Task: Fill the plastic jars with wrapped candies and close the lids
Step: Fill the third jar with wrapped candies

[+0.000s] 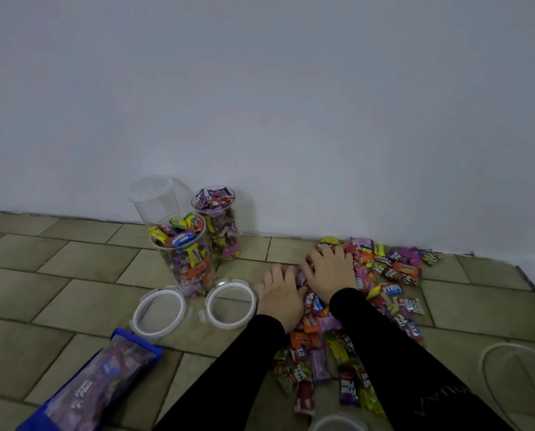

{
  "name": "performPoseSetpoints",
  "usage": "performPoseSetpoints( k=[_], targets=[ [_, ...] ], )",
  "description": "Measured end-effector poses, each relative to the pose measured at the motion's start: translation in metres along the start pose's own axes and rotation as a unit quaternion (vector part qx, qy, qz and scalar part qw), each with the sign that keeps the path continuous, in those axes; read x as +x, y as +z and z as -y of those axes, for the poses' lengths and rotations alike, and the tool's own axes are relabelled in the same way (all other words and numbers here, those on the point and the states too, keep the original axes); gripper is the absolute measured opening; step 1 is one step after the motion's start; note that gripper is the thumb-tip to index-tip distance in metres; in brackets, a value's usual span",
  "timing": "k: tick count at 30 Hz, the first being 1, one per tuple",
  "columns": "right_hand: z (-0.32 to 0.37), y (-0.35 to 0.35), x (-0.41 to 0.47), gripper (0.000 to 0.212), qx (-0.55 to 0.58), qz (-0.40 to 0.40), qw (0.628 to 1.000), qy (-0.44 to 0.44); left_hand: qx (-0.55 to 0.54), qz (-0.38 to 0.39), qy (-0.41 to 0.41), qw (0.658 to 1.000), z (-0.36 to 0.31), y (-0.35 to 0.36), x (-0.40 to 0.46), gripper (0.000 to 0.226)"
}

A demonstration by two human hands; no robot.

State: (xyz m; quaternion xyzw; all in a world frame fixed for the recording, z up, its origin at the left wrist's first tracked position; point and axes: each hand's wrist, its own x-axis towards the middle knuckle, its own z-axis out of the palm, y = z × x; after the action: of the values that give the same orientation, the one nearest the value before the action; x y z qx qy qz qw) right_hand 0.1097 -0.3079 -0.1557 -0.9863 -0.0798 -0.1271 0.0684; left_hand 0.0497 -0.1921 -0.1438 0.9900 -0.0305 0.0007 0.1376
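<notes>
Fingertips of both hands [306,281] buried in candy pile [384,275].

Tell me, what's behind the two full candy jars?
An empty clear plastic jar stands behind the two candy-filled clear plastic jars, against the white wall. Its lower part is hidden by them.
</notes>
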Motion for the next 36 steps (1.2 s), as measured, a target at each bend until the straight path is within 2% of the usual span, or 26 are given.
performPoseSetpoints(
  k=[1, 2, 4, 7, 9, 16, 22, 27, 36],
  targets=[
    [-0.002, -0.001, -0.002, 0.036, -0.001, 0.005, 1.000, 0.003, -0.011, 0.021, -0.015, 1.000, -0.002, 0.000, -0.001, 0.065],
    [-0.004, -0.001, -0.003, 0.034, 0.002, 0.018, 1.000, -0.001, -0.018, 0.008, -0.012, 1.000, -0.002, 0.003, 0.000, 0.063],
    [-0.008, 0.000, -0.003, 0.034, 0.017, 0.046, 0.999, -0.012, -0.018, 0.005, 0.004, 1.000, -0.003, 0.007, 0.002, 0.065],
    [-0.009, 0.000, -0.005, 0.033, 0.037, 0.060, 0.997, -0.021, -0.028, 0.026, 0.004, 0.999, -0.004, 0.003, 0.004, 0.039],
    [-0.009, -0.003, -0.006, 0.033, 0.051, 0.060, 0.997, -0.015, -0.035, 0.037, 0.005, 0.999, -0.005, 0.003, 0.007, 0.033],
    [-0.008, -0.024, -0.017, 0.034, 0.135, -0.003, 0.990, 0.041, -0.078, 0.080, -0.026, 0.993, -0.007, -0.007, 0.013, 0.023],
    [-0.004, -0.041, -0.028, 0.036, 0.228, -0.089, 0.965, 0.090, -0.130, 0.049, -0.030, 0.990, -0.006, -0.013, 0.010, 0.028],
    [-0.002, -0.050, -0.034, 0.043, 0.368, -0.092, 0.916, 0.133, -0.149, 0.024, -0.036, 0.988, -0.008, -0.018, 0.000, 0.032],
    [0.010, -0.067, -0.042, 0.044, 0.441, -0.110, 0.875, 0.163, -0.214, -0.009, -0.025, 0.976, -0.012, -0.033, -0.017, 0.033]
  ],
)
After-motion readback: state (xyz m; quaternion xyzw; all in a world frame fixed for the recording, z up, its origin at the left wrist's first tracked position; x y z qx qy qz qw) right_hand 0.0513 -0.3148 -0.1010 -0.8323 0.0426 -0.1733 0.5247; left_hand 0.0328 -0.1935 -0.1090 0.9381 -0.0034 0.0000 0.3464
